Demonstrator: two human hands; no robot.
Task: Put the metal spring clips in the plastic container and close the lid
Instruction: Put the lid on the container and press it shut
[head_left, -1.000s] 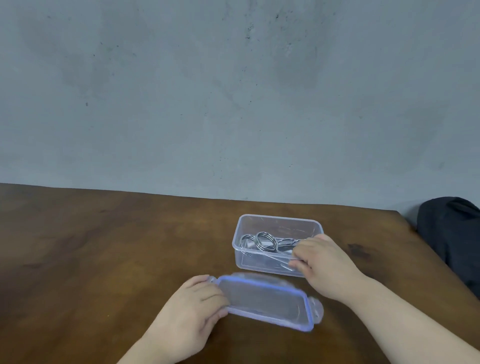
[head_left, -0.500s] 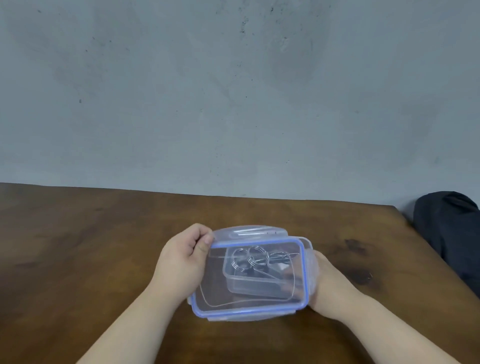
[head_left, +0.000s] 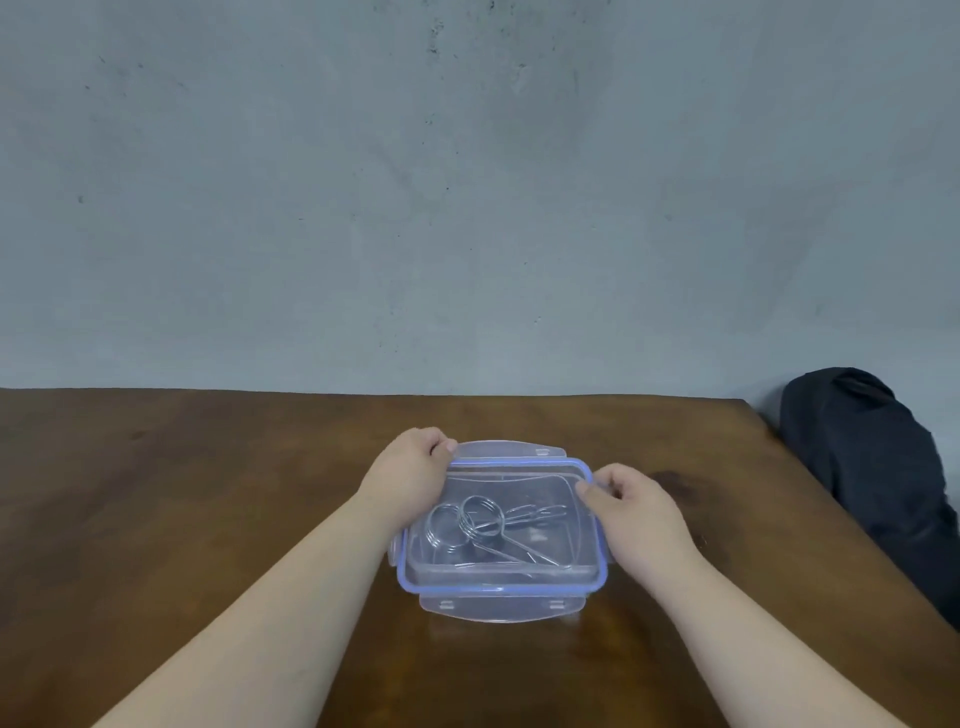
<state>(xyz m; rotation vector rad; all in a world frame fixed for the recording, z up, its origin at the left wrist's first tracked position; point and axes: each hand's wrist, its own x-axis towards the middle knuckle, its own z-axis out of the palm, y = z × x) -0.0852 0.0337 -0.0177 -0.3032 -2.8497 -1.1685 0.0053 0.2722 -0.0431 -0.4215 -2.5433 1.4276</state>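
Container (head_left: 498, 574) lidded between both hands; dark bundle (head_left: 878, 467) well right.

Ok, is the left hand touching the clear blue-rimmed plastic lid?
Touching. The head view shows the left hand gripping the clear blue-rimmed plastic lid at its far-left corner.

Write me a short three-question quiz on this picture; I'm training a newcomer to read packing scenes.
1. True or false: the clips lie inside the container.
2. Where is the lid? A) flat on the table beside the container B) on top of the container C) held high in the air
3. Fill in: the long latch flaps at the near and far edges stick ______, not folded down.

Key
1. True; they show through the clear plastic.
2. B; the left hand and right hand hold its two ends.
3. Outward, so the lid looks not yet latched.
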